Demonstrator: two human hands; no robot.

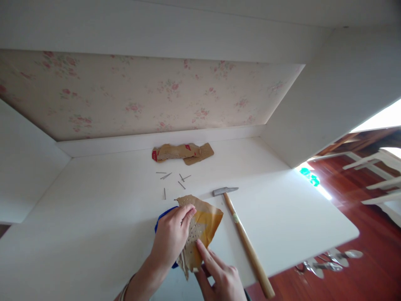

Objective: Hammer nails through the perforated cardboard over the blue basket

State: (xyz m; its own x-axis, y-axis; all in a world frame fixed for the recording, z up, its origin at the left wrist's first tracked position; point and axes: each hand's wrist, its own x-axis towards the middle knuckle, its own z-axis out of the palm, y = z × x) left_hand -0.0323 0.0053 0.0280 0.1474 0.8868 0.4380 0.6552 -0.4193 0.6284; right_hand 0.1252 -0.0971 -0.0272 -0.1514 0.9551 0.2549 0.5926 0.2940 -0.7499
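A torn piece of brown cardboard (205, 221) with many punched holes and a yellowish patch is tilted up above the white desk. My right hand (221, 274) grips its lower edge, index finger lying on the face and thumb underneath. My left hand (173, 230) is over its left side, thumb and index finger pinched together; whatever may be between them is hidden. Behind the left hand shows the edge of a blue object (161, 217), mostly covered. To the right lies a hammer (246, 236) with a wooden handle. Several loose nails (181, 184) are scattered beyond the hands.
More torn cardboard (177, 153) lies near the back of the white desk (291, 217). White panels (319, 96) enclose the desk at both sides and above. The hammer handle reaches past the front edge. Chair legs (340, 255) stand on the reddish floor at right.
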